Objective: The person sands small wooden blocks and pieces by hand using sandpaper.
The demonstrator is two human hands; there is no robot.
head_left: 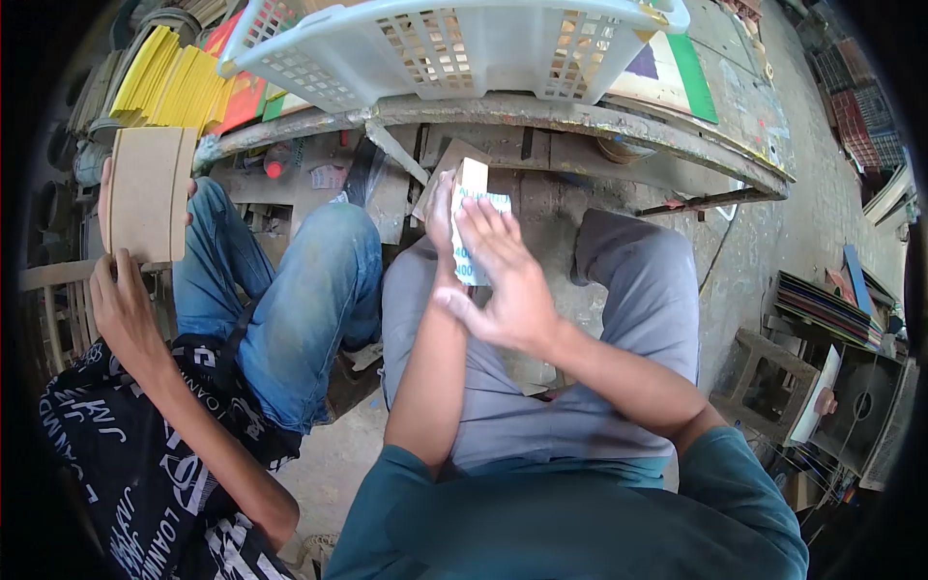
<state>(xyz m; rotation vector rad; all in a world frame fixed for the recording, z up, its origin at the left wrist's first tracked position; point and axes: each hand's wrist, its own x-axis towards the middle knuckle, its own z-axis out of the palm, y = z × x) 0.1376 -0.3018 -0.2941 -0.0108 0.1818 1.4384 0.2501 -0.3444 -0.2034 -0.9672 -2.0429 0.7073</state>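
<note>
My left hand is closed around the left side of a light wooden block, held upright above my lap. A sheet of sandpaper covers the block's near face; blue print with "400" shows on its white backing. Flat on this sheet lies my right hand, its fingers stretched out and its thumb apart, near my left wrist. The block's far side and most of my left fingers are hidden.
At left, another person's hand holds a flat wooden piece. A white plastic basket stands on the worn bench ahead, beside yellow strips. Stacked boards and a wooden stool are at right.
</note>
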